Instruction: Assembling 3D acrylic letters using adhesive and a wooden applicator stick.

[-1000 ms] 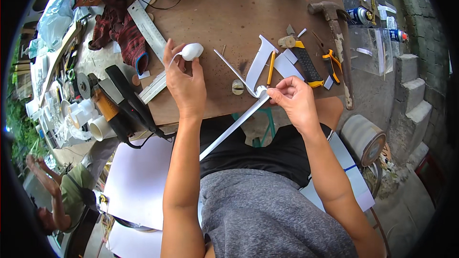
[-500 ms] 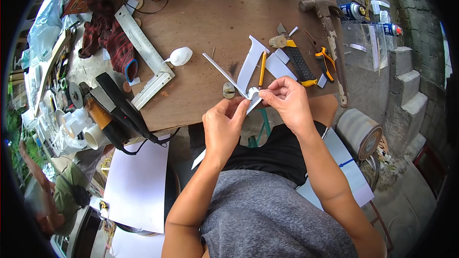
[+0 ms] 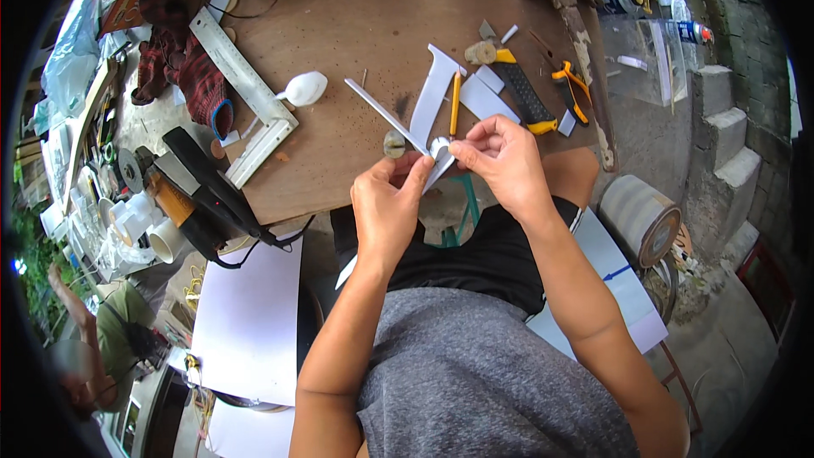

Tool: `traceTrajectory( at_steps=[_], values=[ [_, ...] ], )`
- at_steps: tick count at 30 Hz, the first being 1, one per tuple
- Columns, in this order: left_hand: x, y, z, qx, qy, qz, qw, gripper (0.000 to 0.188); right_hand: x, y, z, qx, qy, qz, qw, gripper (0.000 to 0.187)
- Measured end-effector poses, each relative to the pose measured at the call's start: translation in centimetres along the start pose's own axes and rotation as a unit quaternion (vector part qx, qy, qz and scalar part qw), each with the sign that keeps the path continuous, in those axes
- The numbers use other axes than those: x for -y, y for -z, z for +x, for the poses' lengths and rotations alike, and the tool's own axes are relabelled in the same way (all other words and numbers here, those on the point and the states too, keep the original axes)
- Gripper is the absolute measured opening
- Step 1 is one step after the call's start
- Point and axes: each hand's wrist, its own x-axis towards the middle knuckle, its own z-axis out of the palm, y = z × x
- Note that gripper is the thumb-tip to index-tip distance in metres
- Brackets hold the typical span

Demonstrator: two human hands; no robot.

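Note:
Both hands are together at the table's near edge, fingers closed on a thin white strip [image 3: 386, 114]. Its long straight arm slants away to the far left, and a small curled part [image 3: 439, 145] shows between my fingertips. My left hand [image 3: 390, 203] pinches it from the left with thumb and fingers. From the right, my right hand [image 3: 502, 161] pinches the curl. A wider white piece [image 3: 432, 89] lies just beyond, with a yellow pencil [image 3: 455, 103] beside it. Close to my left fingers stands a small round wooden block [image 3: 394, 143].
On the right lie a yellow-black cutter [image 3: 527, 95], pliers [image 3: 573, 92] and a hammer [image 3: 577, 34]. To the left are a metal square [image 3: 242, 72], a white bottle [image 3: 305, 88] and a black power tool [image 3: 208, 182]. Another person [image 3: 114, 331] is at far left.
The whole view has shifted, so the table and its things appear slightly higher and further left. Both hands keep their pinch on the white strip.

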Motion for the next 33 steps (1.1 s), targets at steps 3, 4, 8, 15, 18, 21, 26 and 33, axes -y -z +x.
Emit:
traceTrajectory(
  at_steps=[3,4,8,15,18,21,26,33],
  values=[
    [0.8,0.0,0.4,-0.005,-0.013,-0.009,1.0,0.03,0.2,-0.2,0.2,0.005,0.008,-0.01,1.0,0.035],
    [0.8,-0.1,0.5,-0.003,-0.027,-0.018,0.999,0.03,0.3,0.0,0.2,0.002,0.019,-0.024,1.0,0.035],
    [0.9,-0.1,0.7,-0.003,-0.036,-0.018,0.999,0.032,0.7,-0.1,0.2,-0.002,0.026,-0.04,0.999,0.035],
    [1.2,-0.1,0.9,0.012,-0.037,-0.011,0.999,0.035,-0.4,0.2,0.6,0.003,0.04,-0.028,0.999,0.037],
    [1.2,-0.1,0.8,0.013,-0.037,-0.005,0.999,0.035,-0.5,0.2,0.7,0.004,0.044,-0.021,0.999,0.038],
    [1.9,-0.3,1.0,-0.008,-0.058,-0.014,0.998,0.034,-0.3,0.0,0.5,0.008,0.047,-0.009,0.999,0.037],
    [1.6,-0.2,1.0,-0.013,-0.063,-0.004,0.998,0.034,-0.2,0.2,0.5,0.009,0.047,-0.031,0.998,0.038],
    [1.6,-0.3,1.0,-0.007,-0.062,-0.007,0.998,0.034,-0.4,0.5,0.6,0.023,0.06,-0.054,0.996,0.039]
  ],
)
